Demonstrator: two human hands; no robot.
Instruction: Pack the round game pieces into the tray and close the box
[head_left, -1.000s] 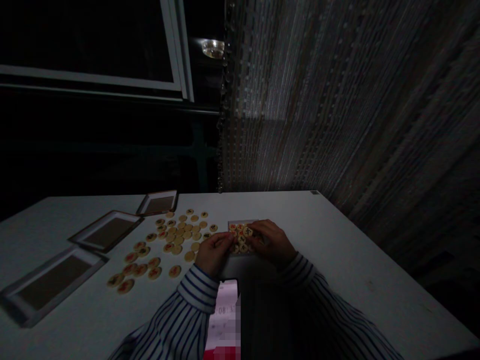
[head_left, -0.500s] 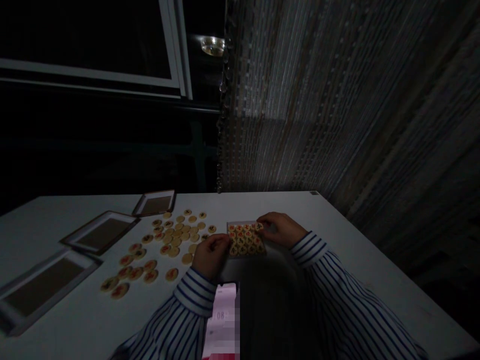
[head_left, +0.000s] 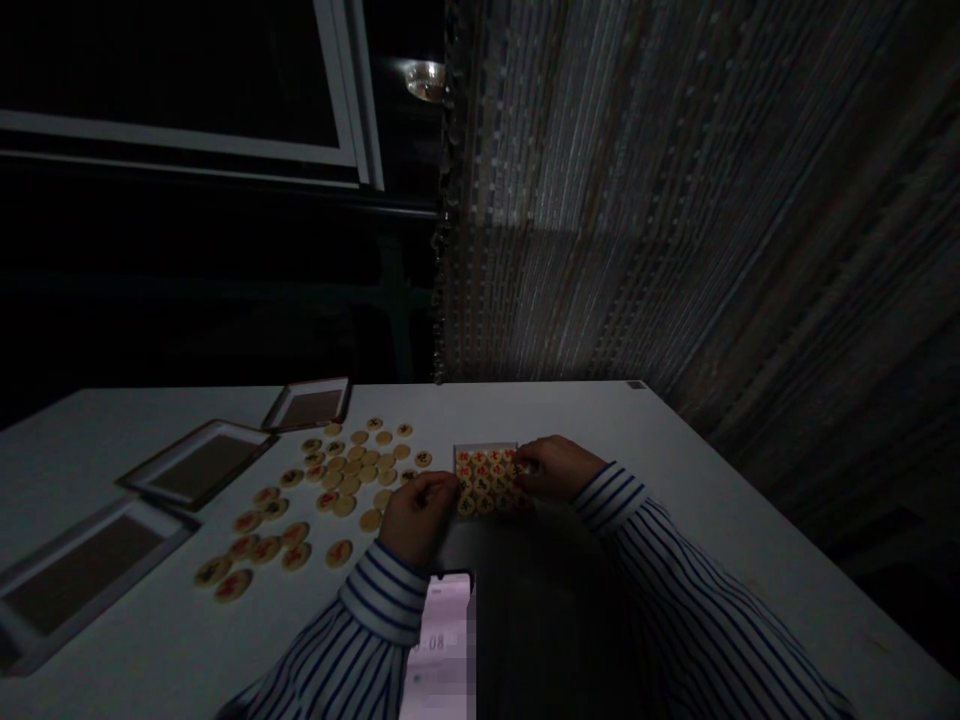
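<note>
A small open box [head_left: 484, 447] lies in front of me, filled with rows of round Chinese chess pieces [head_left: 484, 485] bearing red and black characters. My left hand [head_left: 418, 515] is closed in a pinch at the box's left edge. At the right side, my right hand [head_left: 561, 466] pinches a black-lettered Chinese chess piece [head_left: 519, 469] over the rows there. The fingers partly cover that piece and the box's right edge. Many loose Chinese chess pieces [head_left: 349, 470] are scattered on the table left of the box, some face up and others showing blank wood.
Three shallow open trays [head_left: 202, 465] stand in a slanting row along the left of the white table [head_left: 675, 520]. A lit phone [head_left: 442, 640] lies near me, between my forearms. Behind the table hang a string curtain [head_left: 570, 220] and a dark window frame [head_left: 352, 100].
My right hand has brought its piece a little nearer to me, from the back row toward the row in front. The left hand stays at the box's left edge.
</note>
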